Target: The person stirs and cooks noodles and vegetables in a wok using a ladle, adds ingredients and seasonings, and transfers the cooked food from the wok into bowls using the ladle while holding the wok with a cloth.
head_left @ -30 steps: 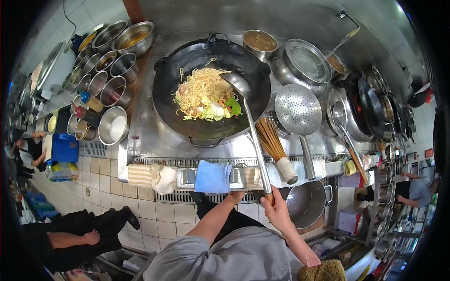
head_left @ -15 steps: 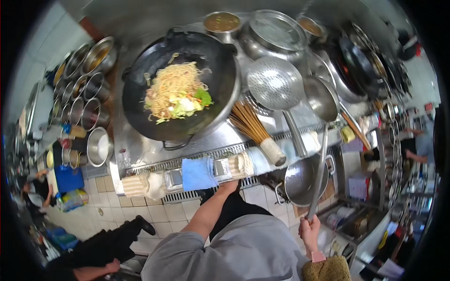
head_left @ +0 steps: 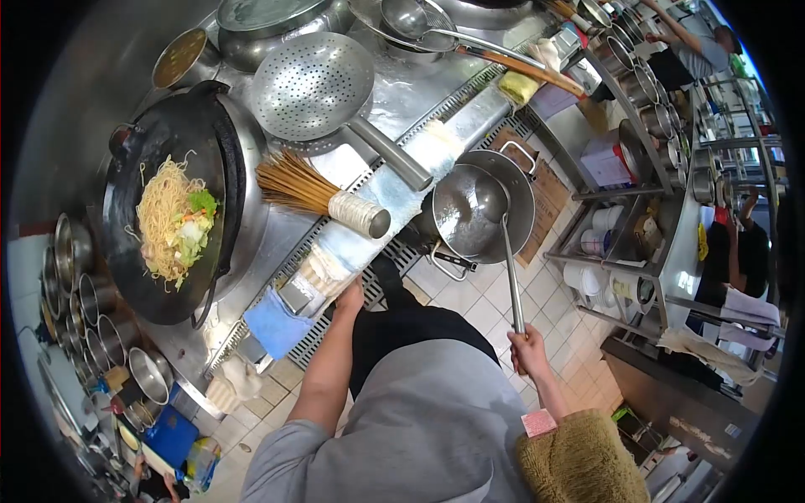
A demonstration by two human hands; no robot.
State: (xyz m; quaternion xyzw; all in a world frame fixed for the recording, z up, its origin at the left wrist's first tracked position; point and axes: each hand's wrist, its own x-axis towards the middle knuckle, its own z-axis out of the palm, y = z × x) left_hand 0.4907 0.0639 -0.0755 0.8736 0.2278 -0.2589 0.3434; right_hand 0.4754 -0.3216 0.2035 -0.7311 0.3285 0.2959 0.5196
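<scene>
My right hand [head_left: 527, 352] is closed around the handle of a long metal ladle [head_left: 513, 281]. The ladle's bowl is down inside a deep metal pot [head_left: 526, 214] on the floor, which holds clear-looking liquid. At the stove's front edge is my left hand [head_left: 350, 295], beside a folded cloth; its fingers are mostly hidden. Noodles [head_left: 163, 222] with lettuce and other vegetables lie in a black wok [head_left: 126, 289] on the stove. A bamboo brush [head_left: 306, 189] and a perforated strainer [head_left: 314, 88] rest right of the wok.
A blue cloth [head_left: 277, 323] and pale cloths hang over the stove's front rail. Metal bowls [head_left: 151, 375] crowd the left side. At the right stands a steel shelf [head_left: 616, 251] with containers. Other people are at work in the background.
The view has turned right, so the wok sits further left. My right hand has moved the ladle from over the stove edge into the pot of liquid.
</scene>
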